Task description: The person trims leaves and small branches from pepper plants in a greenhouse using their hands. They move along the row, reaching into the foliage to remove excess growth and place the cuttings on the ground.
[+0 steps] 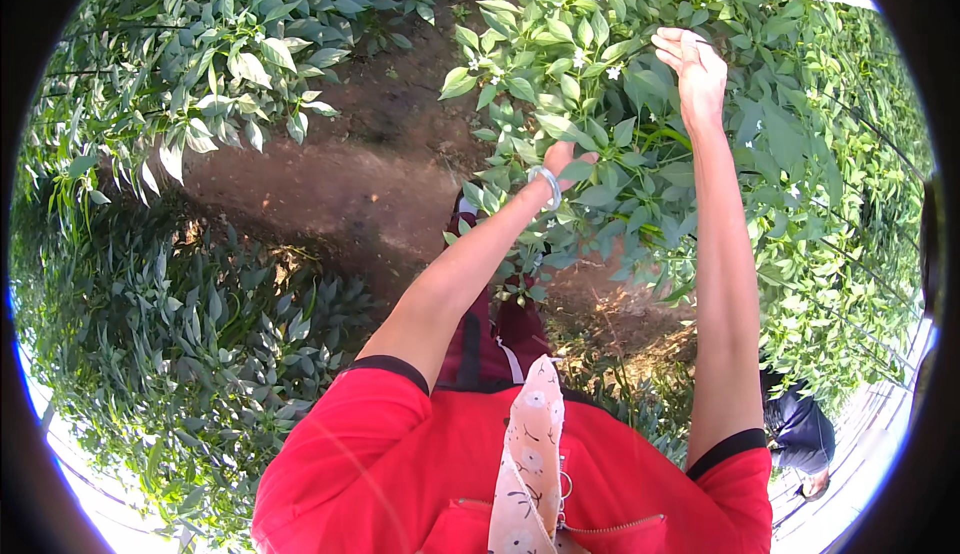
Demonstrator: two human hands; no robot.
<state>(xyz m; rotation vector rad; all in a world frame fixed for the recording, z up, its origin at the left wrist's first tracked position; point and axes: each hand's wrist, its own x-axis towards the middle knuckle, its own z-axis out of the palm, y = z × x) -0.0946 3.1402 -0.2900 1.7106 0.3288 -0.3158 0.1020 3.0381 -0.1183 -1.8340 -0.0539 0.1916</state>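
Observation:
A leafy green plant with small white flowers fills the space in front of me; it looks like a pepper plant. Slim curved green shapes, possibly pepper pods, show among its leaves. My left hand, with a silvery bangle at the wrist, reaches into the plant's near left side. Leaves cover most of its fingers, so any hold there is hidden. Higher up and to the right, my right hand is raised over the foliage, fingers stretched out and partly apart, with nothing visible in them.
A bare soil path runs at the left between dense plant rows. Thin lines cross the foliage at right. Another person's dark trouser leg shows at lower right. A patterned pink cloth strip hangs down my front.

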